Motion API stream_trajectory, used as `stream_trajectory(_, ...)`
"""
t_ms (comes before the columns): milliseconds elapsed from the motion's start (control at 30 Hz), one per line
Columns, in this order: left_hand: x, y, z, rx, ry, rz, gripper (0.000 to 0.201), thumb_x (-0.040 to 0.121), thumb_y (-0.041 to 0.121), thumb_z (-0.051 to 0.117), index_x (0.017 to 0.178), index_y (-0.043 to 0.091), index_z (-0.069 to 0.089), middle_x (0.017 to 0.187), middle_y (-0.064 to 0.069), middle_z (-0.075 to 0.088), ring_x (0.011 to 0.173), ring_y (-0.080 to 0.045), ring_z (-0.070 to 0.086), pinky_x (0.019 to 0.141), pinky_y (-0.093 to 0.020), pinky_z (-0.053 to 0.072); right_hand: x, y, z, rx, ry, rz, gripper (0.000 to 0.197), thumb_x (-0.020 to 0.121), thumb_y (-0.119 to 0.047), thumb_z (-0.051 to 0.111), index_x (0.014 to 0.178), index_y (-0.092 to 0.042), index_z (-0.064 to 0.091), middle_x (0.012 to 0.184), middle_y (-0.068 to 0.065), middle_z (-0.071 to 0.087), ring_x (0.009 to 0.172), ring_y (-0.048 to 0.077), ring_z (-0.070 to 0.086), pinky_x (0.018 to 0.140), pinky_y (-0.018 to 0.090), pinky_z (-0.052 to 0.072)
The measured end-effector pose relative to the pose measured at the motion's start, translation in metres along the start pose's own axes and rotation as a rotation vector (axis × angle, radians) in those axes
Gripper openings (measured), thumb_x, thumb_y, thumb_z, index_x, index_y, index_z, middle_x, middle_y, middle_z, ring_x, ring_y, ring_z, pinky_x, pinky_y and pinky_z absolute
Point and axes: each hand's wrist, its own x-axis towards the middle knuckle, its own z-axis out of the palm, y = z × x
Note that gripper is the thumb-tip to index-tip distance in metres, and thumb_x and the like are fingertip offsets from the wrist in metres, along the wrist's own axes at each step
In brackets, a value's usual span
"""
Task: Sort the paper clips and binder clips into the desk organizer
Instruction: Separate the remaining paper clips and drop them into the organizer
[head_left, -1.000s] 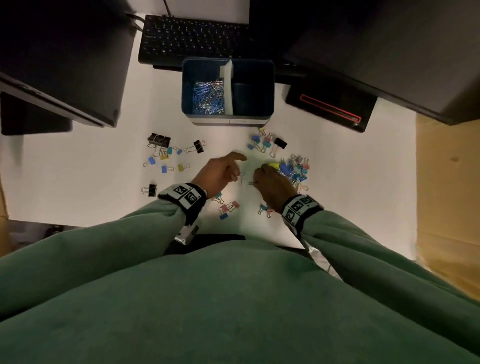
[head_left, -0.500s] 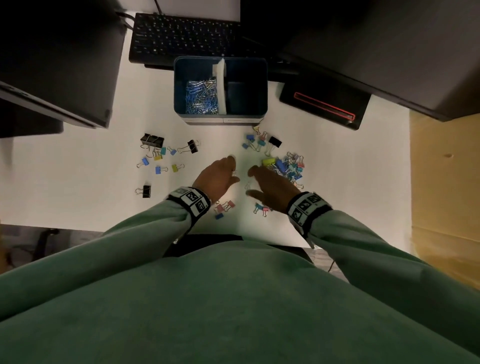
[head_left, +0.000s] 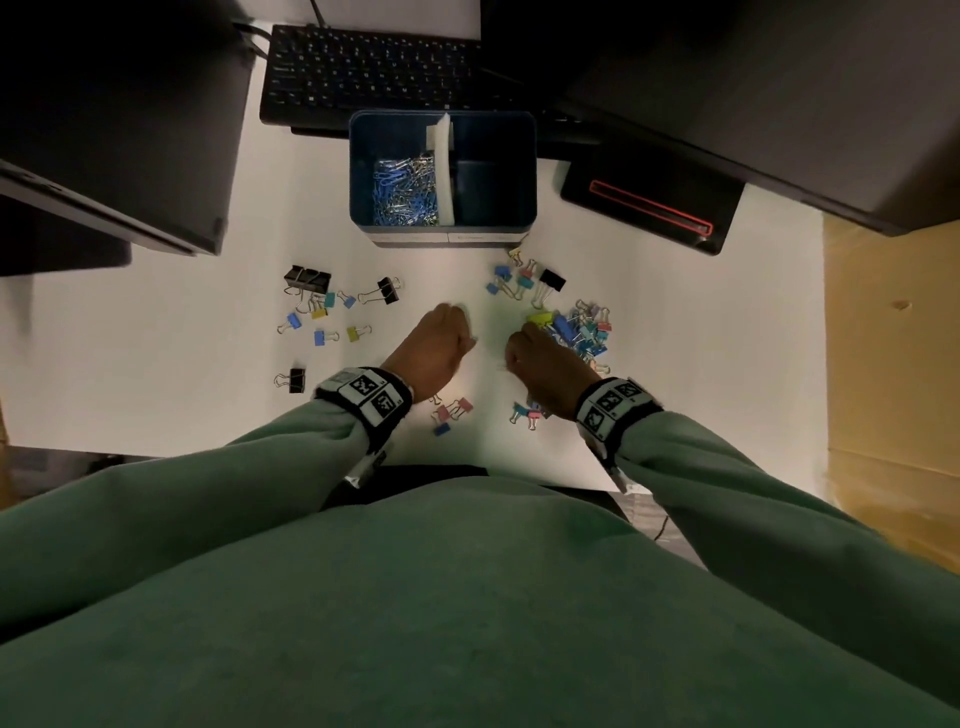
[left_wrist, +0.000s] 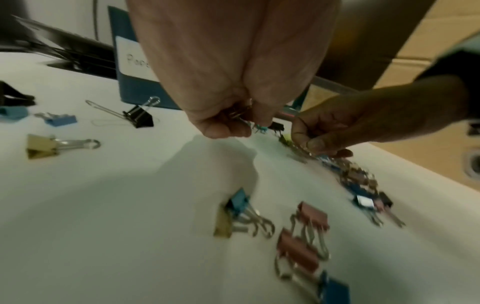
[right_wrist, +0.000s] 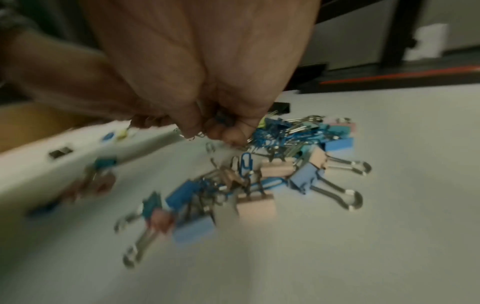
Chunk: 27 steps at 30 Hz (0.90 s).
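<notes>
The blue desk organizer (head_left: 363, 171) stands at the back of the white desk; its left compartment holds blue and silver paper clips (head_left: 405, 192), and its right one looks dark. My left hand (head_left: 457, 332) is curled, and the left wrist view shows its fingers (left_wrist: 221, 127) gripping silver paper clips (left_wrist: 237, 113). My right hand (head_left: 524, 343) hovers at the edge of a mixed pile of binder clips and paper clips (head_left: 582, 327), and its fingers (right_wrist: 189, 123) pinch a few paper clips (right_wrist: 193, 135). Small binder clips (head_left: 322, 306) lie scattered at the left.
A black keyboard (head_left: 374, 73) lies behind the organizer, with dark monitors (head_left: 114, 119) to the left and right. A black device with a red line (head_left: 649, 202) sits at the back right. Pink and blue binder clips (head_left: 452, 410) lie by my wrists near the desk's front edge.
My left forefinger, stretched out a second ago, has curled in with the others. My right hand has shifted right to the pile's edge. The two hands now stand a little further apart.
</notes>
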Motion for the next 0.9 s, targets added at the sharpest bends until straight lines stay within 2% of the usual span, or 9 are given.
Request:
stream_trajectory(133,-0.004,0.008,-0.020,-0.217,-0.093,-0.134,0.009,0.099,0.010,0.042,0.091,0.007,0.042,0.082,0.002,0.057,0.071,0.012,0.053,0.063,-0.006,0.038,-0.010,0.015,-0.016,0.810,0.106,0.317,0.016,0.097,-0.005,0.035,0.087,-0.014,0.042,0.074,0.002,0.050,0.059,0.014,0.043,0.054,0.028,0.039)
stream_trajectory(200,-0.002,0.014,-0.020,-0.278,-0.138,-0.174,0.010,0.095,0.004,0.041,0.101,0.008,0.047,0.087,-0.001,0.063,0.073,0.001,0.057,0.066,-0.013,0.042,-0.019,0.020,-0.026,1.155,0.170,0.390,0.018,0.101,-0.005,0.029,0.094,-0.012,0.045,0.070,0.007,0.055,0.052,0.016,0.048,0.047,0.025,0.043)
stream_trajectory(267,0.002,0.022,-0.013,-0.293,-0.184,-0.194,0.025,0.092,0.001,0.042,0.111,0.013,0.054,0.088,-0.001,0.063,0.072,-0.010,0.058,0.067,-0.022,0.047,-0.027,0.028,-0.032,1.187,0.217,0.387,0.025,0.099,0.004,0.029,0.108,-0.009,0.047,0.075,0.013,0.056,0.052,0.018,0.054,0.046,0.027,0.048)
stream_trajectory(367,0.008,0.039,-0.001,-0.290,-0.290,-0.194,0.017,0.093,0.007,0.043,0.102,0.015,0.055,0.087,-0.005,0.060,0.070,-0.014,0.053,0.064,-0.028,0.047,-0.034,0.040,-0.031,1.280,0.244,0.486,0.028,0.093,0.007,0.031,0.096,-0.002,0.057,0.077,0.013,0.059,0.053,0.019,0.058,0.051,0.031,0.051)
stream_trajectory(500,0.014,0.050,0.018,-0.012,-0.219,-0.092,0.017,0.093,0.030,0.056,0.097,0.017,0.046,0.086,0.000,0.057,0.074,-0.018,0.053,0.065,-0.029,0.043,-0.037,0.035,-0.025,0.702,0.278,0.526,0.015,0.094,-0.021,0.050,0.086,-0.013,0.059,0.077,0.003,0.061,0.061,0.016,0.056,0.059,0.029,0.044)
stream_trajectory(600,0.019,0.046,0.024,0.164,-0.200,-0.022,0.020,0.096,0.028,0.051,0.112,0.017,0.046,0.106,-0.007,0.060,0.088,-0.027,0.061,0.075,-0.036,0.050,-0.037,0.021,-0.018,0.311,0.218,0.419,0.029,0.091,-0.032,0.059,0.113,-0.013,0.060,0.111,0.009,0.065,0.098,0.027,0.062,0.080,0.035,0.049)
stream_trajectory(667,0.020,0.043,0.025,0.242,-0.254,0.015,0.016,0.099,0.027,0.043,0.108,0.014,0.046,0.101,-0.009,0.057,0.085,-0.029,0.059,0.072,-0.039,0.050,-0.035,0.015,-0.009,0.161,0.159,0.381,0.049,0.089,-0.034,0.062,0.131,-0.012,0.049,0.129,0.009,0.057,0.111,0.030,0.059,0.088,0.038,0.049)
stream_trajectory(800,0.018,0.045,0.026,0.265,-0.272,-0.001,0.014,0.099,0.021,0.040,0.101,0.009,0.047,0.098,-0.010,0.055,0.083,-0.028,0.057,0.066,-0.034,0.043,-0.030,0.010,0.004,0.074,0.180,0.406,0.034,0.093,-0.018,0.054,0.125,-0.006,0.050,0.134,0.012,0.053,0.104,0.035,0.061,0.083,0.041,0.051)
stream_trajectory(900,0.013,0.041,0.025,0.226,-0.261,-0.037,0.016,0.099,0.022,0.041,0.102,0.008,0.048,0.099,-0.011,0.056,0.083,-0.029,0.058,0.070,-0.038,0.047,-0.027,0.013,0.006,0.086,0.119,0.418,0.023,0.095,-0.014,0.045,0.116,-0.006,0.052,0.115,0.012,0.060,0.098,0.035,0.062,0.078,0.036,0.051)
